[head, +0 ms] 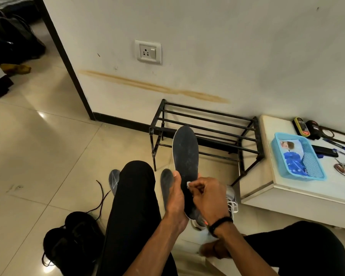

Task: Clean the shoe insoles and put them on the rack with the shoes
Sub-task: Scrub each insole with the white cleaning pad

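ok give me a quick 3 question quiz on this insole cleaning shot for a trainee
1. True or false: the black rack by the wall already holds shoes.
2. Which hand presses a small white wipe to the raised insole?
A. left hand
B. right hand
3. Fill in: the blue basket sits on the white ____ to the right of the rack.

Key
1. False: its bars are bare; the black shoes lie on the floor.
2. B: the right hand pinches the wipe while the left hand grips the insole's edge.
3. table.
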The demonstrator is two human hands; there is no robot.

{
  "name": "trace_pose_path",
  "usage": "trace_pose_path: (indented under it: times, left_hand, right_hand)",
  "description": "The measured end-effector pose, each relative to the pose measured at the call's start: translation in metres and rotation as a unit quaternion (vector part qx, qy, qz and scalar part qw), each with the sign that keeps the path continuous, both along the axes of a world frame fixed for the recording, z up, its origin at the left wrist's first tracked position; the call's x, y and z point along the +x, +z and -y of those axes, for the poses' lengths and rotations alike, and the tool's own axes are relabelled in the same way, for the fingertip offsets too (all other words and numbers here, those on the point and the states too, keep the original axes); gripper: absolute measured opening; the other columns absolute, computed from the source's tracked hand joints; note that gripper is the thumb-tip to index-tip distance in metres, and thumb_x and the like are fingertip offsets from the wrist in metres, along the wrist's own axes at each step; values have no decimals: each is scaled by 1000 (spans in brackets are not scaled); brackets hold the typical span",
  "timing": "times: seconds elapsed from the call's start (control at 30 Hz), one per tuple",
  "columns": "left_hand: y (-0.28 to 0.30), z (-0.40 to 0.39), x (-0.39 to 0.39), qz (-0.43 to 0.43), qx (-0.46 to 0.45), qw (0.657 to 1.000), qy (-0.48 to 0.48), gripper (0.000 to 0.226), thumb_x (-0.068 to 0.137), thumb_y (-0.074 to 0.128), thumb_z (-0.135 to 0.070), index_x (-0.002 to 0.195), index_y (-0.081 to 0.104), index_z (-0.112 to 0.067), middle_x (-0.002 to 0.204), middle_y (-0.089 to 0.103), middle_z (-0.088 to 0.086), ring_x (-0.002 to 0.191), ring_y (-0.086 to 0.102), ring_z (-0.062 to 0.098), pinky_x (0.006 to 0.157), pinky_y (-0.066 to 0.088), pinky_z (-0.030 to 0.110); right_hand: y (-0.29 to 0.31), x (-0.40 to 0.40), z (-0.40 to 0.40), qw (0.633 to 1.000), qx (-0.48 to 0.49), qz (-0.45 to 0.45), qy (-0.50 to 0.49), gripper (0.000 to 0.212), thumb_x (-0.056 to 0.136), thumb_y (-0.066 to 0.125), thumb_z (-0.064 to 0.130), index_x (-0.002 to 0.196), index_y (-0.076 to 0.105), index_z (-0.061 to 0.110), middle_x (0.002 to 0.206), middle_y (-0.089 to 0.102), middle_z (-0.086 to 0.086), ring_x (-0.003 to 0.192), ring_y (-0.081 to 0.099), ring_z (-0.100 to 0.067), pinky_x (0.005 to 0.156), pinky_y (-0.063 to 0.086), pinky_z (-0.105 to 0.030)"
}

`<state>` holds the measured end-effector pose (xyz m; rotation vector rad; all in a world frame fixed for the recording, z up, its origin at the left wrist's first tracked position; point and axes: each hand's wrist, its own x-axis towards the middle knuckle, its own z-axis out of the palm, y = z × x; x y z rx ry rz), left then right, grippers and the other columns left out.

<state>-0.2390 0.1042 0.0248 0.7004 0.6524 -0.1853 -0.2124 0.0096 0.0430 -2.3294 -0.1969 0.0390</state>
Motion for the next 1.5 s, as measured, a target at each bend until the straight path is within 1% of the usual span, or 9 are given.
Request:
trace_pose_path:
  times: [0.17, 0.4, 0.57, 0.73, 1.0, 1.1, 1.23, 1.4, 1.5]
  left_hand:
    - [-1, 5, 1, 23, 5, 1000, -16, 59, 102, 35, -59, 130, 63, -16, 119, 74, 16, 114, 70, 30, 109, 48, 52]
    - [-2, 6, 0, 23, 23, 999, -23, 61, 100, 40, -62, 128, 67, -14, 119, 73, 16, 114, 70, 29, 107, 49, 50]
    - [-6, 8, 0, 50, 17, 998, -19, 62, 94, 47, -66, 117, 74, -15, 111, 70, 26, 88, 63, 31, 73, 52, 38]
    - [-13, -1, -2, 54, -34, 997, -38, 58, 105, 35, -57, 119, 74, -16, 121, 73, 16, 113, 70, 27, 102, 50, 43]
    - [-1, 7, 1, 79, -78, 991, -72, 57, 104, 39, -57, 109, 79, -17, 102, 70, 11, 82, 61, 20, 63, 44, 29]
    - [-7, 0, 3, 80, -72, 992, -67, 56, 103, 41, -58, 113, 78, -17, 108, 69, 13, 87, 62, 23, 70, 44, 33]
    - [-10, -13, 5, 33, -69, 994, -71, 62, 100, 44, -62, 114, 78, -13, 126, 71, 16, 115, 67, 29, 107, 48, 43]
    - [-9, -19, 9, 41, -74, 993, -78, 82, 95, 44, -73, 133, 65, -3, 112, 67, 17, 96, 66, 23, 92, 53, 37]
    - [-15, -16, 13, 45, -85, 995, -23, 82, 96, 45, -71, 135, 63, -1, 114, 67, 18, 95, 66, 22, 95, 51, 35]
  right_hand:
    - [7, 30, 2, 997, 9, 33, -70, 13, 85, 76, 11, 85, 78, 23, 83, 74, 10, 77, 67, -1, 76, 61, -30]
    - [6, 8, -7, 998, -33, 60, -8, 14, 87, 75, 14, 82, 77, 27, 82, 70, 11, 77, 62, -2, 74, 54, -20]
    - [20, 48, -2, 994, 22, 57, -91, 16, 84, 75, 7, 81, 79, 22, 78, 74, 10, 73, 68, -1, 76, 60, -28]
    - [28, 15, -3, 1000, -18, 5, 12, 15, 86, 75, 11, 89, 78, 25, 84, 72, 14, 76, 66, 5, 70, 51, -6]
    - [30, 69, -7, 995, -62, 71, -20, 15, 88, 71, 11, 95, 78, 22, 92, 76, 3, 86, 69, -12, 86, 58, -37]
    - [33, 59, -7, 996, -67, 50, 21, 12, 87, 73, 12, 95, 79, 20, 93, 76, 3, 85, 70, -11, 84, 59, -34]
    - [28, 6, -2, 996, -49, 0, 75, 12, 85, 77, 16, 95, 79, 23, 91, 73, 8, 79, 66, 0, 82, 56, -18]
    - [16, -40, 12, 997, -6, -9, 81, 22, 83, 77, 6, 95, 80, 24, 93, 72, 10, 84, 67, -3, 81, 54, -15]
    - [16, -54, 20, 997, 2, -25, 73, 25, 82, 79, 6, 94, 80, 28, 89, 71, 15, 81, 67, 0, 78, 54, -14]
